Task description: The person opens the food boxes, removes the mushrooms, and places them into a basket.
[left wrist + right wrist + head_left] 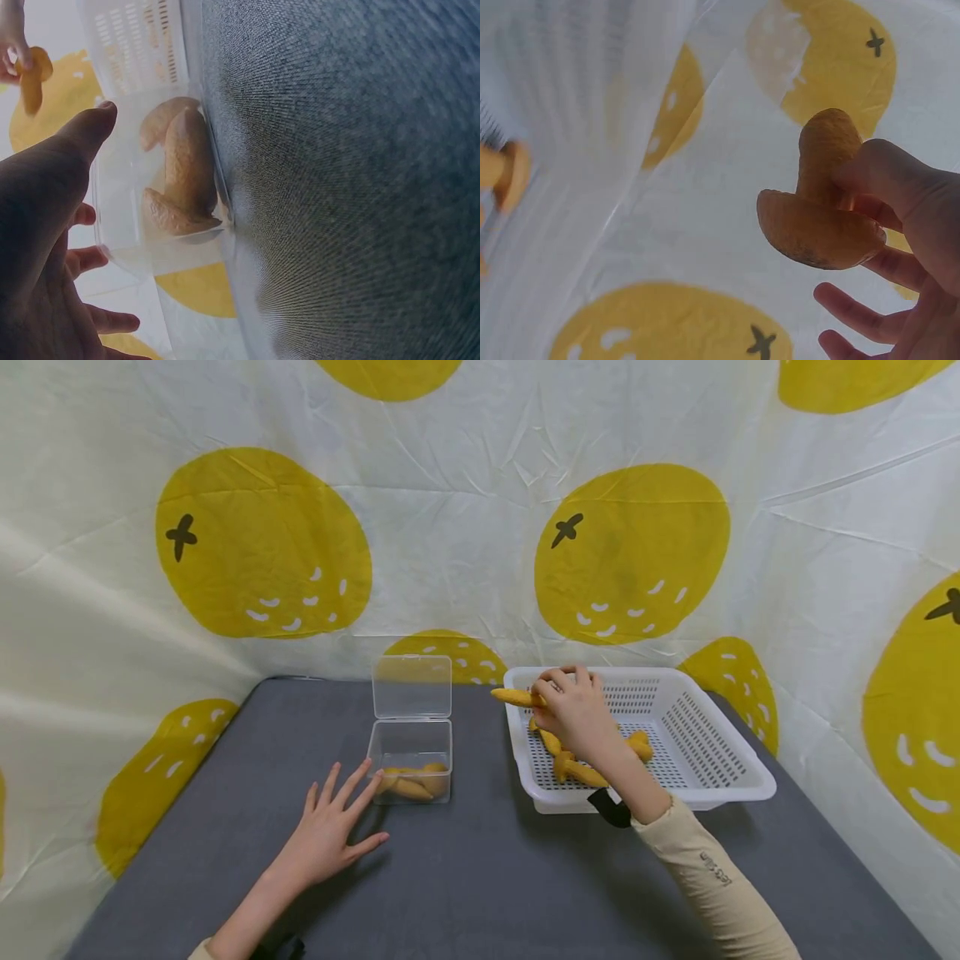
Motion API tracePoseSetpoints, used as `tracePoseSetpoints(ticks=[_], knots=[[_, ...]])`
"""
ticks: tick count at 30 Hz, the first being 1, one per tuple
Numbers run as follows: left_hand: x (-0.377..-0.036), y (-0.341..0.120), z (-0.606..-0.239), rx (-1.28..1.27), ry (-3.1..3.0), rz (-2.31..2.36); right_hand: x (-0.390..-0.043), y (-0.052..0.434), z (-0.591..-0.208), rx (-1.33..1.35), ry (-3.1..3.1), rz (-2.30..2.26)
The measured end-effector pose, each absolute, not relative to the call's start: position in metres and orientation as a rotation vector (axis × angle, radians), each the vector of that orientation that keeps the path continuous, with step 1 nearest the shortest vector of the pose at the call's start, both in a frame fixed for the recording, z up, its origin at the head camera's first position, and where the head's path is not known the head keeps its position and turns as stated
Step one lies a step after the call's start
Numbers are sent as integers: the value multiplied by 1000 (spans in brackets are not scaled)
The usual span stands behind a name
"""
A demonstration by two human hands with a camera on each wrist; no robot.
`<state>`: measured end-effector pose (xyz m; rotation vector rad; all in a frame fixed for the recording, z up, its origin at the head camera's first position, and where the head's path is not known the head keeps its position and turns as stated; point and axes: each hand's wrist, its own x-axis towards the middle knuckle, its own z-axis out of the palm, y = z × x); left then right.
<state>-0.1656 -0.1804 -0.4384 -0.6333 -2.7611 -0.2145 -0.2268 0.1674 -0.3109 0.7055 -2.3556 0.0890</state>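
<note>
The right hand is raised over the near left corner of a white basket, fingers curled round a yellow mushroom whose end pokes out to the left past the basket's rim; the right wrist view shows that mushroom pinched between thumb and fingers, cap downward, stem up, with the lower fingers loose beneath it; more mushrooms lie on the basket's floor just under and beside the wrist, touching one another; a cream sleeve covers the forearm, with a dark strap at the wrist.

The left hand rests flat on the grey table, fingers straight and spread, holding nothing; its fingertips lie just beside the near left corner of a clear box, and whether they touch it I cannot tell; the box stands between the two hands, nearer the left, its lid open and upright behind it; inside it lie a few mushrooms, which in the left wrist view are stacked against the wall nearest the table surface, just beyond the thumb.

A cloth printed with yellow fruits hangs behind and to both sides of the hands.
</note>
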Motion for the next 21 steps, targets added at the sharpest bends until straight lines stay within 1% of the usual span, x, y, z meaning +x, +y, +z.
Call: tracePoseSetpoints(ticks=[6, 13, 21], knots=[[-165, -181, -438, -638, -2764, -219, -238, 206, -305, 687, -2288, -1], [-165, -181, -440, -640, -2756, -227, -260, 249, -305, 688, -2217, -103], [-165, -181, -439, -635, -2751, -232, -288, 277, -313, 720, -2193, -167]])
